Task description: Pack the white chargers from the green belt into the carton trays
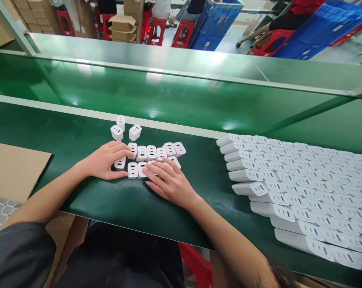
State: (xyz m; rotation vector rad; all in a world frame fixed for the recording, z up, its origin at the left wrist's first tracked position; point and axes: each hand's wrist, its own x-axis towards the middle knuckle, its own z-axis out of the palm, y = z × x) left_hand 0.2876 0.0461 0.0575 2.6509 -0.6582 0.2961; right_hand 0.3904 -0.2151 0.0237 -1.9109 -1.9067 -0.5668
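A small group of white USB charger blocks [151, 152] stands in two uneven rows on the green work surface, port faces up. At the left end of these rows is my left hand [107, 161], open, its fingertips touching an upper block and its thumb apart beside a lower one. One charger block [120, 163] shows partly between that thumb and fingers. My right hand [169, 181] lies open across the lower row, fingers stretched over the blocks and hiding several. Behind the rows, three loose charger blocks [135, 133] stand apart from the group.
Many white chargers [307, 192] stand packed in rows on the right. A cardboard sheet [15, 170] lies at the left edge. Beyond the green belt [181, 96] and its raised metal ledge [181, 56] are blue crates [215, 24], red stools [157, 32], boxes and seated people.
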